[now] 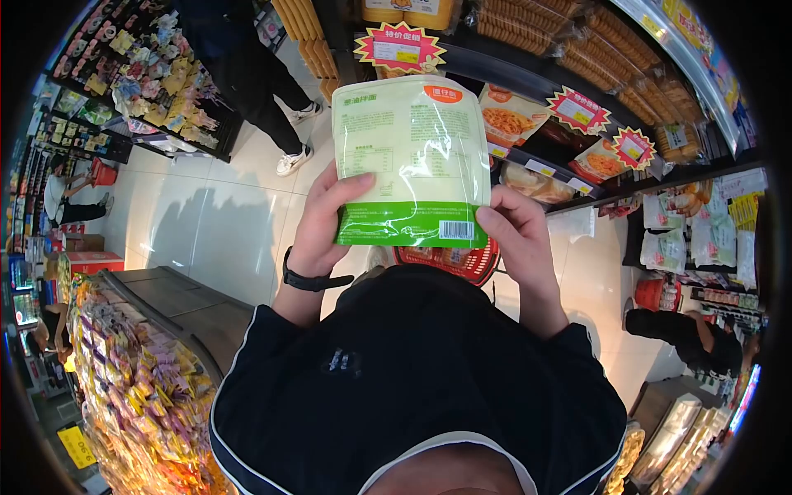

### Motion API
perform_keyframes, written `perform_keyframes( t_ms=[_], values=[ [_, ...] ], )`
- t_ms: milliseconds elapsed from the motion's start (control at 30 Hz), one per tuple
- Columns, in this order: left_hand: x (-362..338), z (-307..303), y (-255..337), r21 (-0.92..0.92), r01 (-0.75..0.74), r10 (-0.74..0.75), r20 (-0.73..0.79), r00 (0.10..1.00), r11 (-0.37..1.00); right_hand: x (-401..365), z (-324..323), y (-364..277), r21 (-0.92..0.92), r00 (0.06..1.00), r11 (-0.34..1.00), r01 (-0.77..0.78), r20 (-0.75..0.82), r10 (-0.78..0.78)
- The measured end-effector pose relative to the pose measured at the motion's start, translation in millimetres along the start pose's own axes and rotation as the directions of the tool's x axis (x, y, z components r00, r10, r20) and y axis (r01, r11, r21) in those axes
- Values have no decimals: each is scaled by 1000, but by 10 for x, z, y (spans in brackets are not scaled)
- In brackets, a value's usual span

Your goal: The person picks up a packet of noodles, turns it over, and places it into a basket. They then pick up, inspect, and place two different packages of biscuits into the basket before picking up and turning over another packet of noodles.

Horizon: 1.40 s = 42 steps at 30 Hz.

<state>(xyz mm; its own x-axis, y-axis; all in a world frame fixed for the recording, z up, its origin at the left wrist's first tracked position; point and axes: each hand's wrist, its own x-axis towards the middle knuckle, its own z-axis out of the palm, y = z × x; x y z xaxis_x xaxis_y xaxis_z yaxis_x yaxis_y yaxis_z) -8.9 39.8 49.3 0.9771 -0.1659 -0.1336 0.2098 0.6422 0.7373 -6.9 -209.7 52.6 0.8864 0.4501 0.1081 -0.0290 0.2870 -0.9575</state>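
Note:
A pale green and white food package is held up in front of my chest, its printed side facing me and a barcode at its lower right. My left hand grips the left edge, thumb across the front. At the lower right edge, my right hand pinches the package between thumb and fingers. Below the package, a red basket with some items in it shows partly; the package and my body hide the rest.
Shelves with packaged food and red price signs stand ahead and right. A bin of wrapped snacks is at the lower left. A person in dark trousers stands ahead left; other people are at both sides.

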Motion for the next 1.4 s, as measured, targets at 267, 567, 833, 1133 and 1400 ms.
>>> perform_keyframes(
  t_ms=[267, 567, 833, 1133, 1400],
  values=[
    [21, -15, -17, 3, -18, 18, 4, 1000, 1000, -22, -22, 25, -17, 1000, 1000, -10, 6, 10],
    [-15, -21, -4, 65, -141, 136, 72, 988, 988, -32, -41, 48, -86, 999, 996, 23, 33, -20],
    [53, -44, 7, 18, -7, 7, 0, 1000, 1000, -40, -2, 85, -71, 1000, 997, 10, -25, -11],
    [87, -77, -2, -42, 8, -7, 6, 1000, 999, -22, 53, 64, -75, 998, 997, 2, -57, -7],
    [-16, -269, -151, 444, -265, 214, 163, 963, 856, 55, -168, 548, -109, 971, 977, -183, -176, 162]
  ],
)
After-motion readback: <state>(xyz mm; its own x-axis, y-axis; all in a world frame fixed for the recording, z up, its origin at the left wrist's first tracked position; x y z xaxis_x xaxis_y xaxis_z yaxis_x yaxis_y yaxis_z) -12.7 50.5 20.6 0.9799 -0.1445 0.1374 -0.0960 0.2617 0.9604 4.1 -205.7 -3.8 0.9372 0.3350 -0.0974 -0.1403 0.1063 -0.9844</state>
